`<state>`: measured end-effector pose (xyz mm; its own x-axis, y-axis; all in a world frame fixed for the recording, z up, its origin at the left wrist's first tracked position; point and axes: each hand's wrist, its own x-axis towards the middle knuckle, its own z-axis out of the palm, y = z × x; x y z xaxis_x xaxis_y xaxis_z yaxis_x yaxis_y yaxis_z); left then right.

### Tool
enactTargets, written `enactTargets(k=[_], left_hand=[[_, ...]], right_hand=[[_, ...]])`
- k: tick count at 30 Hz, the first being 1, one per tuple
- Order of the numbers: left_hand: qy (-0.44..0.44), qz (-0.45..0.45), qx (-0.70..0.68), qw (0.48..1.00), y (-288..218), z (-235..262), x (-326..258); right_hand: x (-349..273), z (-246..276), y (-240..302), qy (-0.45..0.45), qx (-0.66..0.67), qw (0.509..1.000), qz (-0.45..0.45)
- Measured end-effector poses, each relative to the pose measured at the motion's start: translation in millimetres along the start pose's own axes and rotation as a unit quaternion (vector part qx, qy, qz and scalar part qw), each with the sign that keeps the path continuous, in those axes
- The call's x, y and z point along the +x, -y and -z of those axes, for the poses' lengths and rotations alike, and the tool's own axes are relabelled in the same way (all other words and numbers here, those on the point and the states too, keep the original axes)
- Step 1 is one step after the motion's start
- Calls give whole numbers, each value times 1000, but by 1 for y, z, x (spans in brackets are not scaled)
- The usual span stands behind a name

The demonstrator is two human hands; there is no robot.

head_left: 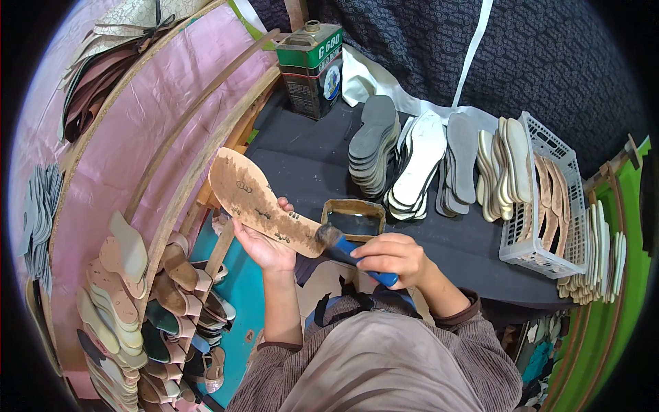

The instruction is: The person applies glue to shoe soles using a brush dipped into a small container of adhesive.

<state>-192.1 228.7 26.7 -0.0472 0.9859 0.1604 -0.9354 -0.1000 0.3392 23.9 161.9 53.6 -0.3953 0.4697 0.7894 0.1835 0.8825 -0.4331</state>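
Note:
My left hand [264,248] grips a tan shoe insole [248,196] near its narrower end, thumb on one edge and fingertips showing past the other. Dark brown wet-looking smears and a few pen marks cover much of its upward face. In my right hand [397,259] is a blue-handled brush [345,247], closed between thumb and fingers. Its dark bristles touch the narrow end of the insole. Just beyond the brush, a shallow rectangular container [355,202] with stained brown walls holds a dark liquid.
Stacks of grey insoles [374,137], white insoles [420,154] and cream insoles [515,154] stand along the back of the dark-covered table [295,161]. A white plastic basket [580,226] holds more at right. A green-and-black metal can [309,72] stands back left. Shoes [180,268] fill the left rack.

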Motion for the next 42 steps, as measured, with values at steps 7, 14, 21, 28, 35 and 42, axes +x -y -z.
enactTargets(k=[7,14,21,28,35,42], left_hand=[[-30,0,6,1000,4,-3,0],[-33,8,-11,999,3,3,-3],[-37,46,-2,998,13,1,-8],[-25,61,28,997,22,-8,-14],[67,53,68,994,47,-40,-29],[156,55,131,977,94,-74,-74]], right_hand=[[-3,2,3,12,57,998,-37],[-14,26,-3,-209,-7,955,-209],[-29,-2,-23,-36,-39,961,-270],[-42,-6,-21,-16,-45,948,-313],[-36,25,14,-5,-123,953,-277],[-34,47,60,-19,-104,967,-233]])
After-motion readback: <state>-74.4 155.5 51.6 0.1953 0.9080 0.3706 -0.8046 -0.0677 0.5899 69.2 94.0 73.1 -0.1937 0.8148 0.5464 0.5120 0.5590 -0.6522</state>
